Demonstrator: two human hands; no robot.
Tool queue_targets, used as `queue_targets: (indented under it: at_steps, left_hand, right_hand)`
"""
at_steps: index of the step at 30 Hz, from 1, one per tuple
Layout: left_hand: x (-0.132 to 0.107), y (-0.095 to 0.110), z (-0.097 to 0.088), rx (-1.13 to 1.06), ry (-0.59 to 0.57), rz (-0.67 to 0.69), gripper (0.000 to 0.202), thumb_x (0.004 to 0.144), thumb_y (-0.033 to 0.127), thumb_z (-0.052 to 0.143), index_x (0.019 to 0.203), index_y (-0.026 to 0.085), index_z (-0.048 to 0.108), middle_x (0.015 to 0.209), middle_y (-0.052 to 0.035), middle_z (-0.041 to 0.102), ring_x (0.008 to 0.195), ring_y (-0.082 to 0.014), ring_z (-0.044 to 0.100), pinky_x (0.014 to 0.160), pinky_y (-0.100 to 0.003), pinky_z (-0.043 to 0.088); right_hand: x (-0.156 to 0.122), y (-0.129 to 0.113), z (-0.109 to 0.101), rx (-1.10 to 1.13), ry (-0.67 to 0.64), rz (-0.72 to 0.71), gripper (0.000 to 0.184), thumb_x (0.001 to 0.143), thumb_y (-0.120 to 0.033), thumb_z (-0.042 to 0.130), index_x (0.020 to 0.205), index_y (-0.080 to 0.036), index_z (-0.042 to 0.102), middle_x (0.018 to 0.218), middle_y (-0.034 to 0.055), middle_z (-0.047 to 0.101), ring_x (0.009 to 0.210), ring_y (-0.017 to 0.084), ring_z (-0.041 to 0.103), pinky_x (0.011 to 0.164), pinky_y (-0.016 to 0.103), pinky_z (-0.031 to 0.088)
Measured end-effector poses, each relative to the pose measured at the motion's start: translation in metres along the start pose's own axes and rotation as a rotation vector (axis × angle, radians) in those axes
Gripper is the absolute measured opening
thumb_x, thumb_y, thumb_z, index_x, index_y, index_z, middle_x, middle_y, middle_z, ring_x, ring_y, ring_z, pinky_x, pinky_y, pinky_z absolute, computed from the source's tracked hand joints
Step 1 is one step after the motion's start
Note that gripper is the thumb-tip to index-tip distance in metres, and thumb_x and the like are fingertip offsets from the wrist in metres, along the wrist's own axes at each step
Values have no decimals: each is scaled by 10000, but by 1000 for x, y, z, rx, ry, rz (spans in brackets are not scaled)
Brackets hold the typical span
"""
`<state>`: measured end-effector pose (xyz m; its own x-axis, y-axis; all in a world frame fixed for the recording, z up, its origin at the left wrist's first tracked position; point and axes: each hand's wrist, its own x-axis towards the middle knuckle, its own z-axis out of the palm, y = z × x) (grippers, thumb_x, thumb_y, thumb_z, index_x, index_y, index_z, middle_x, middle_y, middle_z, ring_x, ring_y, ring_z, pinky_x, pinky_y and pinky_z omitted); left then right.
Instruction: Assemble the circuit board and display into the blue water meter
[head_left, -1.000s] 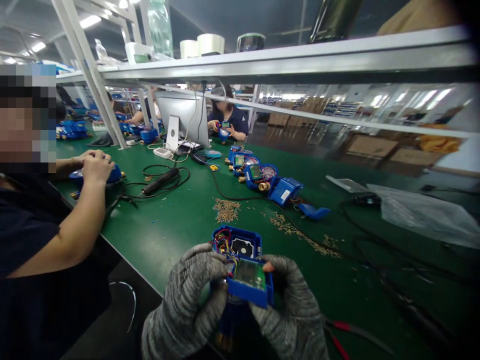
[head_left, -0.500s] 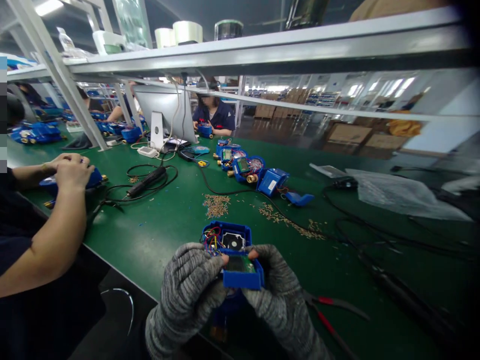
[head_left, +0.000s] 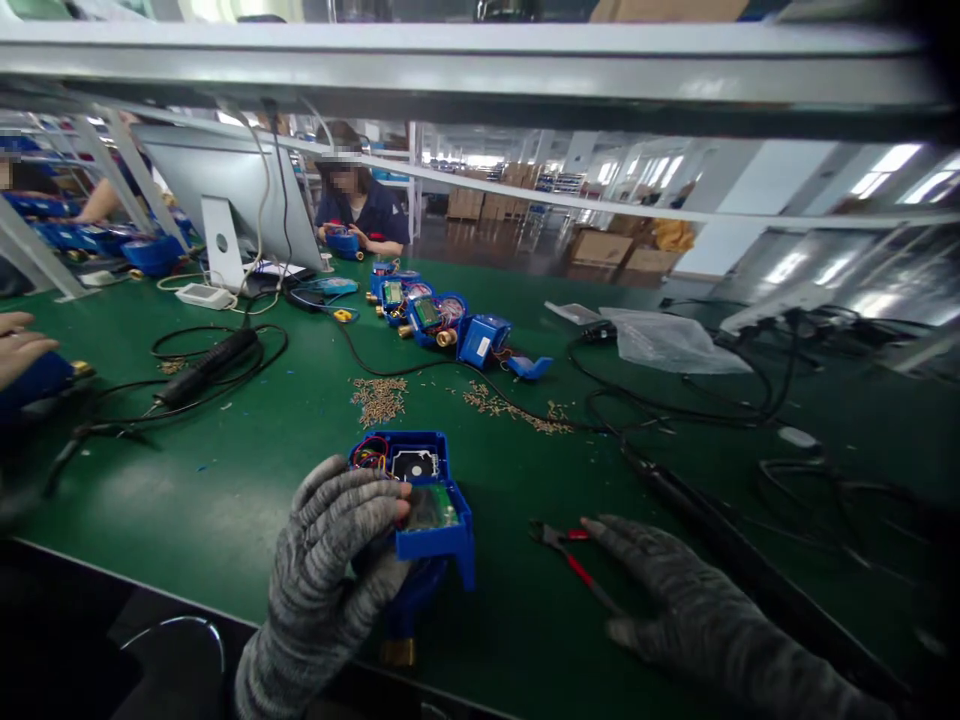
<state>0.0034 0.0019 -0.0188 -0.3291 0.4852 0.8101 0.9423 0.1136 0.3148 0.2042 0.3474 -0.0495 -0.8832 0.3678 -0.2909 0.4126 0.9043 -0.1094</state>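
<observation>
My left hand [head_left: 326, 560], in a grey knitted glove with bare fingertips, grips the blue meter [head_left: 435, 545] at the near edge of the bench. Its hinged cover stands open, with a green circuit board [head_left: 442, 506] inside; my fingertips rest on the board. Coloured wires and a black round part show in the body behind, and a brass fitting [head_left: 398, 652] pokes out below. My right hand [head_left: 675, 590], gloved alike, reaches over the red-handled cutting pliers [head_left: 579, 571], thumb and fingers apart on either side of the handles. Whether it touches them I cannot tell.
Several blue meters [head_left: 427, 315] stand in a row further back. Small screws [head_left: 379, 400] lie in piles on the green bench [head_left: 262, 500]. A black electric screwdriver [head_left: 210, 365], cables, a plastic bag [head_left: 667, 340] and a monitor [head_left: 232, 190] surround them. Co-workers sit left and opposite.
My right hand has let go of the meter and moved right to the pliers. My left hand keeps hold of the meter. The view has turned to the right.
</observation>
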Motion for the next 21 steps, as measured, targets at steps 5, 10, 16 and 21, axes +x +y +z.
queue_targets:
  at_steps: [5, 10, 16, 21]
  left_hand:
    - [10, 3, -3, 107, 48, 1, 278, 903, 208, 643, 1180, 201, 619, 1043, -38, 751, 1044, -192, 650, 1101, -424, 362]
    - [9, 6, -3, 60, 54, 8, 241, 931, 242, 618, 1165, 185, 616, 1106, -64, 761, 1083, -183, 676, 1038, -386, 421]
    - [14, 7, -3, 44, 73, 38, 240, 963, 282, 572, 1188, 207, 602, 1052, -59, 779, 1007, -192, 702, 971, -401, 465]
    - [15, 7, -10, 93, 55, 72, 214, 960, 288, 581, 1146, 186, 611, 1025, -57, 781, 978, -189, 702, 963, -383, 470]
  right_hand:
    - [-2, 1, 13, -119, 4, -13, 738, 713, -485, 605, 1413, -251, 582, 1444, 72, 542, 1342, 345, 508, 1150, 525, 408]
    - [5, 8, 40, -238, 172, -119, 660, 713, -388, 545, 1320, -155, 660, 1334, 148, 615, 1220, 388, 603, 1041, 568, 511]
    - [15, 7, 60, -166, 428, -130, 543, 850, -406, 440, 1214, -140, 741, 1208, 180, 695, 1112, 413, 665, 962, 625, 553]
    - [19, 13, 54, 224, 492, -104, 418, 895, -487, 511, 1161, -231, 707, 1179, 118, 710, 1065, 363, 689, 952, 574, 579]
